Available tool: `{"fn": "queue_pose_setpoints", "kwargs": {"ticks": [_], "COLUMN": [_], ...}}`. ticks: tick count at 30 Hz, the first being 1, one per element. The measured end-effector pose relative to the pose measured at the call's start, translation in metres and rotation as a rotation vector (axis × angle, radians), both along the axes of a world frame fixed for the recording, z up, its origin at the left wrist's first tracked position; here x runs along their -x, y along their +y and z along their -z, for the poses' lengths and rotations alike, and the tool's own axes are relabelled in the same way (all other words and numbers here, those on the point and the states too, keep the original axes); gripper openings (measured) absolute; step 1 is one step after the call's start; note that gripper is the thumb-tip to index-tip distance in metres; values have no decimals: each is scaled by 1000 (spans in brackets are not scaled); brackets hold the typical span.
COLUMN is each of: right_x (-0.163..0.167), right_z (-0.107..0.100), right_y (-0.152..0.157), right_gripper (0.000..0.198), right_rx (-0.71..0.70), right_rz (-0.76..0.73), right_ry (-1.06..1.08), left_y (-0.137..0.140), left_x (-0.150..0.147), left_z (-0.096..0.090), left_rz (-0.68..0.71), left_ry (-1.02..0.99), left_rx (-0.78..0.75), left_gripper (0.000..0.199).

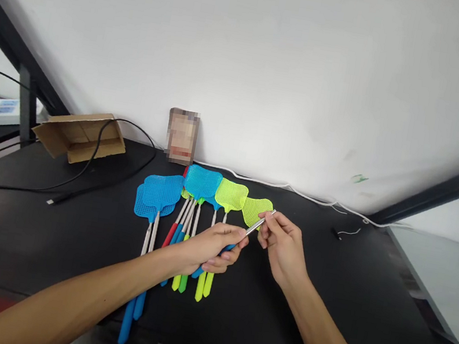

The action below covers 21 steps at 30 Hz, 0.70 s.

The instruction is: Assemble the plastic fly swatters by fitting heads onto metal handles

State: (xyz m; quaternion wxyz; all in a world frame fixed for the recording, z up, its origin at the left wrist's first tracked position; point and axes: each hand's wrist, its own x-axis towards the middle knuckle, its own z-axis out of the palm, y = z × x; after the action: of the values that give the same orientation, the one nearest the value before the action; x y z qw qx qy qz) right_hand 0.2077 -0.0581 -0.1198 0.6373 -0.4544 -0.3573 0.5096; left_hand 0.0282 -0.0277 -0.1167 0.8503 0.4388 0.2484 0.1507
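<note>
Between my two hands is a fly swatter handle with a slim silver rod and a blue grip; no swatter head shows on its end. My left hand is wrapped round the blue grip. At the rod's far end, my right hand pinches the tip between thumb and fingers. Beneath and beyond the hands lie several fly swatters: a blue one on the left, another blue one in the middle, and a yellow-green one. A second yellow-green swatter head is partly behind my right hand.
An open cardboard box lies at the back left, with a black cable looping past it onto the black tabletop. A blurred card leans on the white wall. A white cable runs along the wall's foot.
</note>
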Motion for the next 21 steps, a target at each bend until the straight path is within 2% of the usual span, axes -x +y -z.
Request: {"fn": "queue_pose_setpoints", "kwargs": {"ticks": [7,15,18,21], "right_x": [-18,-62,-51,-22], "right_z": [-4,-8,-5,2], "right_y": [5,14,14,8], "right_gripper": [19,22,24,27], "right_rx": [-47,-120,-93,-49], "right_rz": [105,308,280,171], "right_ry": [87,89,63,34], "left_y": [-2,-5,-5,-4], "left_x": [1,3,2,1], "left_z": [-2,-3,-1,0], "left_rz": [40,136,116,58], "left_ry": [16,47,52,42], "left_rx": [-12,-56,-42,-23], "left_gripper": [31,37,36,33]}}
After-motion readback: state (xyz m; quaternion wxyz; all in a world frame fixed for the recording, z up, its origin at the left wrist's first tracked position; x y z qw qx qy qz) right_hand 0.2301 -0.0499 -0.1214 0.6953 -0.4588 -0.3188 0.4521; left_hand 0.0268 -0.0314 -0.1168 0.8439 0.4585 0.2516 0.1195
